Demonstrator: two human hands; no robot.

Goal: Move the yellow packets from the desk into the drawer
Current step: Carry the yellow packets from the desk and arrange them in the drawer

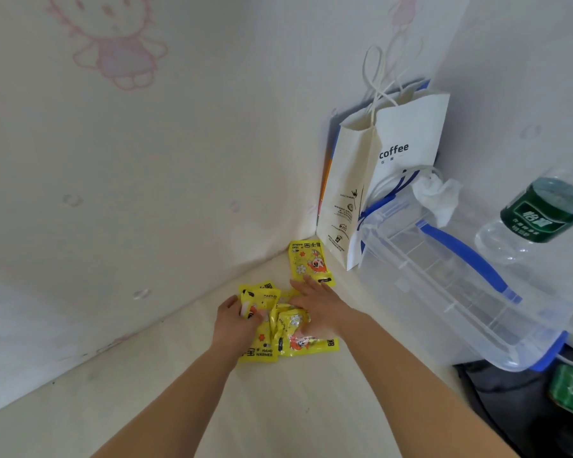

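**Head view.** A heap of yellow printed plastic packets (272,328), some marked "HAND WARMER", lies on the pale cream bench (278,408). It sits in front of and to the left of the tall white paper carrier bag (377,180) printed "coffee", which stands in the bench's far corner.

The left hand (234,320) is at the side of the heap farthest from the bag, its fingers curled round the edge of the packets there. The right hand (321,310) lies flat on the side of the heap nearer the bag, fingers straight and spread, pressing on the packets.

A single yellow packet (306,261) lies apart from the heap, just beside the bag's base. The right fingertips reach its near edge; whether they touch it cannot be told.

A cream wall (146,193) with pink cartoon prints bounds the bench to the left of the bag and runs close behind the heap. Just to the right of the bag stands a clear plastic box with blue clips (460,292). Bare bench surface extends from the heap away from the bag, toward the viewer.
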